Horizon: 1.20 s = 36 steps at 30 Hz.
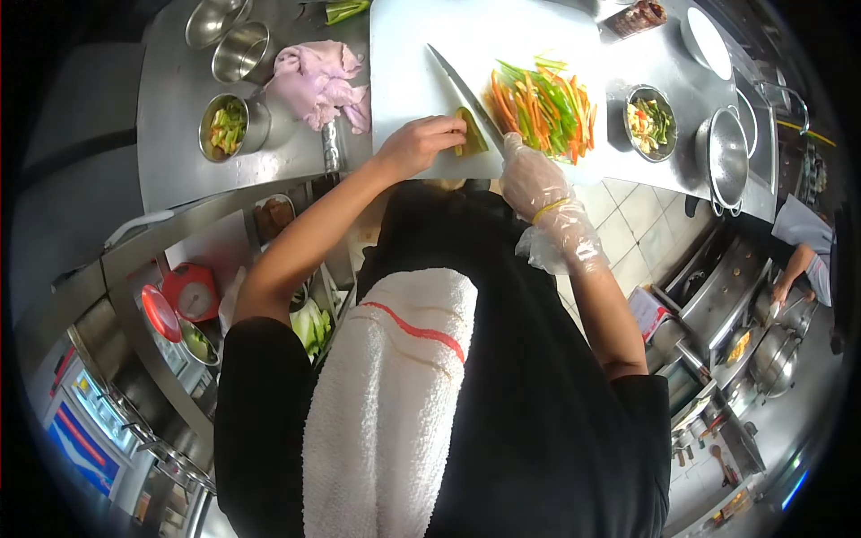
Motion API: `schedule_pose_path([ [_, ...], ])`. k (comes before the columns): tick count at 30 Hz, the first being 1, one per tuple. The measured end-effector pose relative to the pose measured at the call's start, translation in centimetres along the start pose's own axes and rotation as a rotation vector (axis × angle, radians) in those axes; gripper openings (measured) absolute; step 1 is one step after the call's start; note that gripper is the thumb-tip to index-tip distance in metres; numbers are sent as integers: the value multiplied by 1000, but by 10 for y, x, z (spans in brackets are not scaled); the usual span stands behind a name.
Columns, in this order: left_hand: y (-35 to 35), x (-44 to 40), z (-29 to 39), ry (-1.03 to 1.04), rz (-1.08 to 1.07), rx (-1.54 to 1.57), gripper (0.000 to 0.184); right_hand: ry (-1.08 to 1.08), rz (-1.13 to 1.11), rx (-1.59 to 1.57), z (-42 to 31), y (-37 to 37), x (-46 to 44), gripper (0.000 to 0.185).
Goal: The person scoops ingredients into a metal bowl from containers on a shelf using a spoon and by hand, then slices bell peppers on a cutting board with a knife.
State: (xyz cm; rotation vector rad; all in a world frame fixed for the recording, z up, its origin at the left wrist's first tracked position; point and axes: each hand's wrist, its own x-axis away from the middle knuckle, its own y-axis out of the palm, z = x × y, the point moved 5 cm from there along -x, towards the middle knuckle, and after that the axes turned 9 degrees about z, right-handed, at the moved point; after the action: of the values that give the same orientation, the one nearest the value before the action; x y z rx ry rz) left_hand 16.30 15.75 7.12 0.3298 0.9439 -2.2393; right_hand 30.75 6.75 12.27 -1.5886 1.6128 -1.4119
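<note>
My bare left hand (423, 146) has its fingers bent and pressed on a piece of green vegetable (471, 134) near the front of the white cutting board (404, 63). In a clear plastic glove with a yellow band at the wrist, my right hand (534, 179) grips a kitchen knife (462, 85). Its blade points away and to the left, between the green piece and a pile of green and orange vegetable strips (543, 108). The knife's handle is mostly hidden in the glove.
A pink cloth (318, 81) and a metal pot of cut vegetables (229, 128) are left of the board. At right stand a bowl of mixed vegetables (650, 124) and a metal colander (723, 157). Another person's arm (794, 269) reaches over pans at far right.
</note>
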Motion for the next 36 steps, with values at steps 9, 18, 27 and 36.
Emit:
schedule_pose_path([
  [9,1,-16,-5,48,-39,32,29,74,-110,186,-21,-8,31,28],
  [18,5,-26,-7,91,-125,38,28,77,-14,192,-17,6,35,30],
  [27,5,-20,-2,94,-101,22,28,21,1,179,-4,26,10,34],
  [36,3,-19,-4,129,-70,-2,27,34,-4,159,-14,28,0,30],
])
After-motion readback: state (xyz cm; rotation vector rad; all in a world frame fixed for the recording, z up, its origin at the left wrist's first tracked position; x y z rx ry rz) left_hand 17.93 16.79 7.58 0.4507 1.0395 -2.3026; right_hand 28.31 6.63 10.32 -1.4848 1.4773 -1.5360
